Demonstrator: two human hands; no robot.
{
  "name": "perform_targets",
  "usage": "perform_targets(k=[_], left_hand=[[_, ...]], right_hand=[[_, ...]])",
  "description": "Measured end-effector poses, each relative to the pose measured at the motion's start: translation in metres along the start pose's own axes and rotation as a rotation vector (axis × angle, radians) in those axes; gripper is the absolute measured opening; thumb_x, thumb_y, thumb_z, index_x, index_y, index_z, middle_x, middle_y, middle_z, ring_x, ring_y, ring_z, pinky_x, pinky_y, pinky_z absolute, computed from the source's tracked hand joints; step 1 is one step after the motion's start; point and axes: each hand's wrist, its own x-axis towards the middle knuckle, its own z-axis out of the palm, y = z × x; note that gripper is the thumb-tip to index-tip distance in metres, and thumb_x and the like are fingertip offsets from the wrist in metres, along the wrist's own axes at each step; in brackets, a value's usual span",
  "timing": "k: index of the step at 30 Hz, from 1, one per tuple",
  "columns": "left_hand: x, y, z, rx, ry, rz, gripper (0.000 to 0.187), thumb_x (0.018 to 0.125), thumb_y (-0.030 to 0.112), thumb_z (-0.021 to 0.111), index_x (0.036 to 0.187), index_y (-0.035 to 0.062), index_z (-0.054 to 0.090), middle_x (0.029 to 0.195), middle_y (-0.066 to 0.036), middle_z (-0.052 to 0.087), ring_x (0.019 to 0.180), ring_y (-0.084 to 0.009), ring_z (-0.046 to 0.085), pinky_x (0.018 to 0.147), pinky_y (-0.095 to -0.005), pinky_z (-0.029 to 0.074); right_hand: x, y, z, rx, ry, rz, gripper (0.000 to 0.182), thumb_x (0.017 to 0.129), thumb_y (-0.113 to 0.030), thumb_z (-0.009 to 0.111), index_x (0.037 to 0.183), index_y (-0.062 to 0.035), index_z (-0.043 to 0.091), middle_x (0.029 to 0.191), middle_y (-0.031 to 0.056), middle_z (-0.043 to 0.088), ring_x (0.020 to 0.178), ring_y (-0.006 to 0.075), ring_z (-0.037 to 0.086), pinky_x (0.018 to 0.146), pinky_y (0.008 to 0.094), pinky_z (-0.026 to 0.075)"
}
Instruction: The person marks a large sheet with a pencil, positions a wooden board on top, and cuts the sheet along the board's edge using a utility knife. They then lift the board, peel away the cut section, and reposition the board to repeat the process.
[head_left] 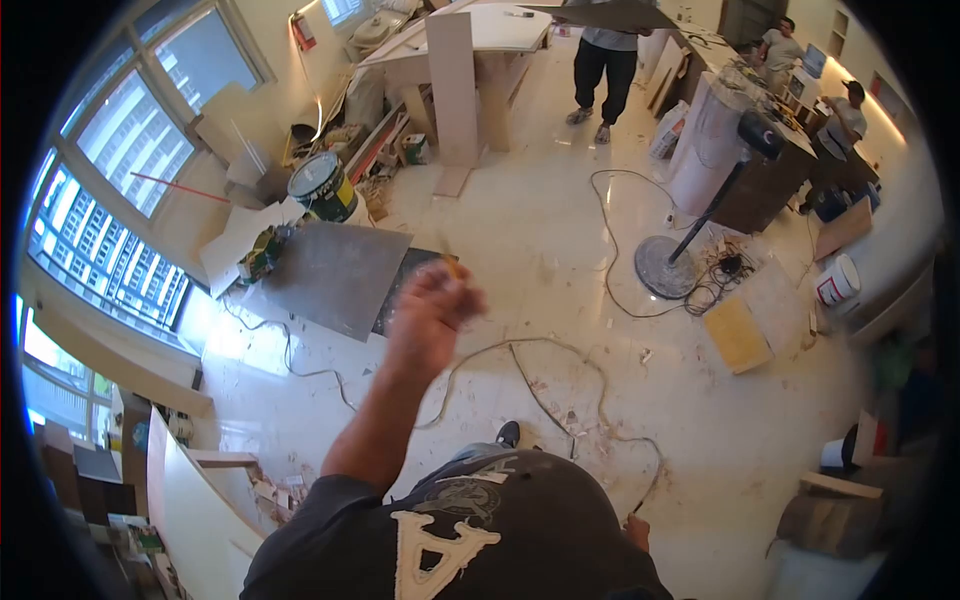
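Note:
My left hand [437, 305] is raised in front of me at mid-view, blurred by motion, its fingers curled together. A small thin orange stick [452, 268] shows at its fingertips; the blur hides its kind. Behind that hand, in this view, lie a large grey sheet [335, 275] and a darker panel [402, 290]. Low at my right side, my right hand [637, 532] is mostly hidden by my body, with closed fingers showing at the end of a long cable [603, 400] that loops over the floor.
Scraps litter the pale floor around the cable. A paint bucket [322, 187] stands left, a workbench [500, 30] at the back. At right are a round-based stand [665, 267], a yellow board [737, 333] and a white bucket [838, 280]. A person [603, 65] carries a dark sheet; others sit farther right.

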Motion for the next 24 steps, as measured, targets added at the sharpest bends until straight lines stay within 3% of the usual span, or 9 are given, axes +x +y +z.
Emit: perform_targets(k=[4, 5, 9, 12, 14, 19, 21, 22, 24], left_hand=[[-0.019, 0.122, 0.057, 0.164, -0.357, 0.747, 0.026, 0.097, 0.007, 0.059, 0.122, 0.0032, 0.061, 0.107, -0.012, 0.065, 0.1, -0.0287, 0.067, 0.087, -0.051, 0.057], [-0.027, 0.139, 0.078, 0.229, -0.344, 0.96, 0.021, 0.098, 0.014, 0.058, 0.114, 0.0037, 0.064, 0.102, -0.01, 0.064, 0.096, -0.0249, 0.065, 0.083, -0.0502, 0.056], [-0.088, 0.195, 0.117, 0.329, -0.278, 0.836, 0.021, 0.092, 0.031, 0.067, 0.081, 0.0136, 0.066, 0.087, -0.002, 0.062, 0.087, -0.0259, 0.058, 0.074, -0.0361, 0.044], [-0.055, 0.231, 0.083, 0.694, -0.544, 0.94, 0.01, 0.095, 0.033, 0.065, 0.1, 0.0232, 0.066, 0.106, 0.007, 0.062, 0.085, -0.0095, 0.055, 0.079, -0.0308, 0.045], [-0.037, 0.224, 0.07, 0.86, -0.44, 1.118, 0.016, 0.098, 0.035, 0.062, 0.113, 0.0283, 0.065, 0.115, 0.009, 0.059, 0.081, -0.0044, 0.052, 0.076, -0.0285, 0.044], [0.027, 0.182, 0.082, 1.155, 0.179, 1.336, 0.025, 0.1, 0.037, 0.06, 0.124, 0.0305, 0.063, 0.118, 0.009, 0.058, 0.077, -0.0037, 0.051, 0.073, -0.0278, 0.044], [0.059, 0.188, 0.072, 1.114, -0.019, 1.322, 0.024, 0.1, 0.037, 0.059, 0.122, 0.0296, 0.063, 0.114, 0.008, 0.057, 0.075, -0.0048, 0.05, 0.072, -0.0278, 0.045], [0.075, 0.212, 0.052, 1.012, -0.363, 1.266, 0.022, 0.101, 0.037, 0.058, 0.12, 0.0287, 0.064, 0.111, 0.008, 0.057, 0.073, -0.0054, 0.049, 0.071, -0.0278, 0.045], [0.107, 0.213, 0.047, 0.849, -0.55, 1.296, 0.018, 0.102, 0.035, 0.056, 0.115, 0.0271, 0.064, 0.107, 0.007, 0.056, 0.072, -0.0067, 0.048, 0.068, -0.0284, 0.046]], right_hand=[[0.018, -0.075, 0.003, -0.2, -0.141, -0.061, 0.018, 0.091, -0.022, 0.064, 0.084, -0.0059, 0.058, 0.066, 0.0068, 0.056, 0.055, 0.0259, 0.056, 0.048, 0.0469, 0.042], [0.019, -0.092, 0.006, -0.304, -0.169, -0.155, 0.017, 0.091, -0.02, 0.063, 0.084, -0.0056, 0.058, 0.067, 0.0066, 0.056, 0.056, 0.0258, 0.057, 0.049, 0.0469, 0.042], [0.099, -0.118, 0.048, -0.937, -0.207, -1.054, 0.012, 0.089, -0.016, 0.063, 0.09, -0.0044, 0.061, 0.068, 0.0061, 0.058, 0.058, 0.0255, 0.058, 0.053, 0.0462, 0.044], [0.107, -0.211, 0.08, -0.907, -0.223, -0.894, 0.024, 0.088, -0.027, 0.066, 0.091, -0.0034, 0.065, 0.07, 0.006, 0.06, 0.059, 0.0221, 0.058, 0.052, 0.0411, 0.045], [0.079, -0.294, 0.09, -0.45, -0.281, -0.409, 0.026, 0.089, -0.03, 0.065, 0.091, -0.0038, 0.065, 0.07, 0.0058, 0.06, 0.06, 0.0207, 0.058, 0.052, 0.0384, 0.045], [0.1, -0.378, 0.093, -0.431, -0.259, -0.206, 0.031, 0.09, -0.035, 0.063, 0.091, -0.0049, 0.065, 0.07, 0.0067, 0.061, 0.062, 0.0196, 0.061, 0.052, 0.035, 0.046], [0.131, -0.375, 0.08, -0.512, -0.28, -0.185, 0.035, 0.089, -0.037, 0.066, 0.091, -0.0029, 0.066, 0.073, 0.0087, 0.063, 0.065, 0.022, 0.062, 0.055, 0.0376, 0.048], [0.149, -0.372, 0.072, -0.56, -0.3, -0.179, 0.037, 0.088, -0.038, 0.067, 0.092, -0.0019, 0.066, 0.075, 0.0097, 0.064, 0.066, 0.0232, 0.063, 0.057, 0.0389, 0.049], [0.188, -0.374, 0.06, -0.652, -0.346, -0.181, 0.041, 0.087, -0.04, 0.069, 0.092, 0.0001, 0.068, 0.078, 0.0117, 0.066, 0.068, 0.0257, 0.065, 0.06, 0.0415, 0.05]])
